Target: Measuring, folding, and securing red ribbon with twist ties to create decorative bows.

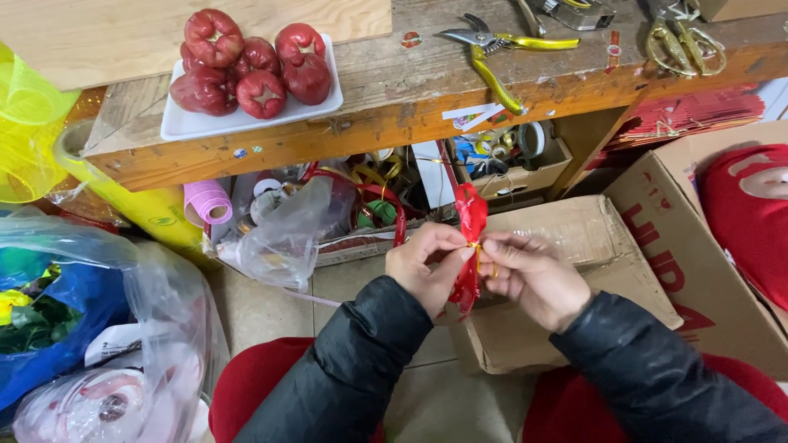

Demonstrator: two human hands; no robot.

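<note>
Pinching at mid-length, the left hand (423, 267) and the right hand (529, 279) both have their fingers closed on a red ribbon bow (471, 246), held in the air below the front edge of the wooden workbench (410, 98) and above a cardboard box (566, 279). The bow is glossy red foil, gathered narrow at the waist, with one loop standing up and another hanging down between the hands. A thin gold tie (477, 248) shows at the waist where the fingertips meet; how it is fastened cannot be told.

Packages and labels:
- The cardboard box under the hands is plain brown, flaps shut and covered with clear film.
- A larger brown carton (681, 262) stands just right of it, printed in red block lettering on its side, with red material inside.
- A small open box (513, 168) under the bench holds ribbon reels.
- A white rectangular tray (197, 123) sits at the front left edge of the bench, carrying dark red wax apples (246, 70).
- Yellow-handled pruning shears (492, 53) lie near the back right of the bench.
- Clear plastic bags (156, 328) stand at lower left.
- A small round red sticker (411, 38) is stuck on the bench top, left of the shears.
</note>
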